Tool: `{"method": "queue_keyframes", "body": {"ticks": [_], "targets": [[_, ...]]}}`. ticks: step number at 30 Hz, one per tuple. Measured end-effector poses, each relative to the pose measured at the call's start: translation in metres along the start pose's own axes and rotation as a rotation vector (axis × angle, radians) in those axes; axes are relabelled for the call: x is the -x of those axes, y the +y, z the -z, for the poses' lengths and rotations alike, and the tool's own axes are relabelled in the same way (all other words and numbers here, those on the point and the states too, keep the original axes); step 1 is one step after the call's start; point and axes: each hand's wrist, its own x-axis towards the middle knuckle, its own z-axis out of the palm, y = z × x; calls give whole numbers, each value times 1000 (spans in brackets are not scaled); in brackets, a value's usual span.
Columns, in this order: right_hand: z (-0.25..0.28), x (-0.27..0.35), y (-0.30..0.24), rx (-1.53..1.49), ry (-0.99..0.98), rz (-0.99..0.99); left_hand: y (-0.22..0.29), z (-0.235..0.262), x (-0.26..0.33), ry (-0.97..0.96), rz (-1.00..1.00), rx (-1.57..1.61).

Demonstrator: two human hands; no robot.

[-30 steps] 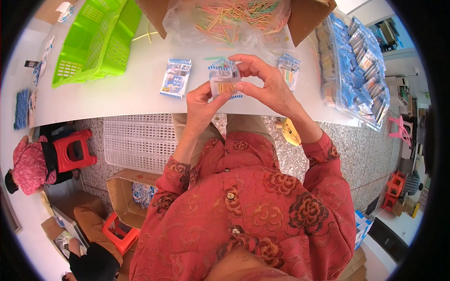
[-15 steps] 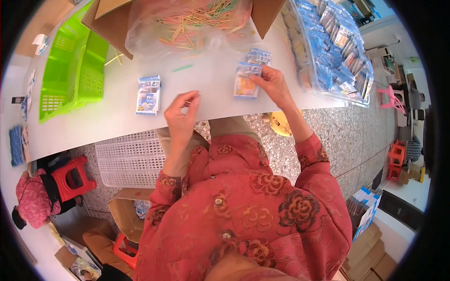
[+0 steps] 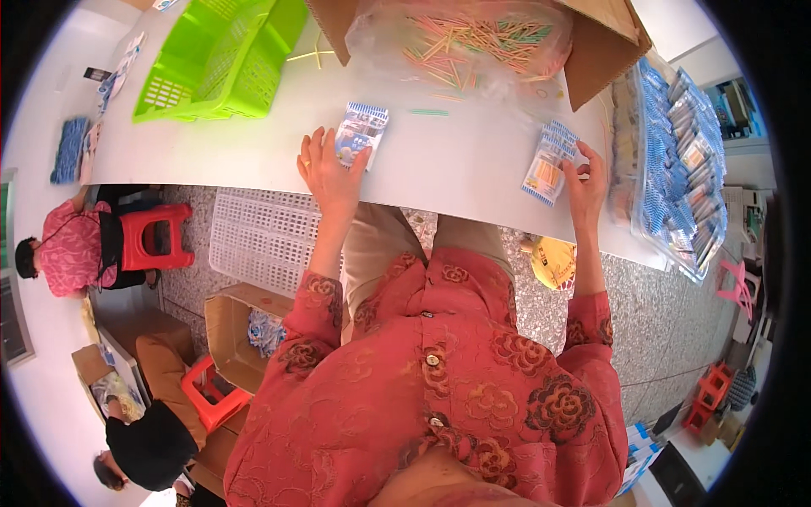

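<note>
My left hand (image 3: pixel 334 179) is at a small blue-and-white packet (image 3: pixel 361 133) with striped ends that lies on the white table. Its fingers lie along the packet's left edge and the thumb presses the lower right corner. On the right, my right hand (image 3: pixel 589 184) pinches the edge of another such packet (image 3: pixel 544 176), which shows a yellowish patch on its face. This one overlaps a similar packet (image 3: pixel 558 135) just behind it. Between the hands, farther back, a few green sticks (image 3: pixel 429 111) lie on the table.
An open cardboard box (image 3: pixel 621 42) with a clear bag of many coloured sticks (image 3: pixel 498 42) stands at the back. A green basket (image 3: pixel 245 84) is at the left; a clear bin of packets (image 3: pixel 684 169) is at the right. Two people work at the left. A white crate (image 3: pixel 253 232) is below the table.
The view has turned, so the table's things appear farther right. My left hand, earlier a pinch over bare table, has reached the left packet. My right hand stays at the right packets.
</note>
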Motion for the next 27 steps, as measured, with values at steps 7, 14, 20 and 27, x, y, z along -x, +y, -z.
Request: {"method": "queue_keyframes", "body": {"ticks": [7, 14, 20, 27], "targets": [[-9, 0, -46, 1, -42, -14, 14, 6, -2, 139, -35, 65], [-39, 5, -89, -109, -120, 151, 4, -3, -10, 218, 69, 211], [-62, 15, -108, -196, -282, 186, -4, -4, -16, 208, 146, 355], [-70, 23, -112, -208, -431, 175, -1, 4, -25, 304, -56, 216]]}}
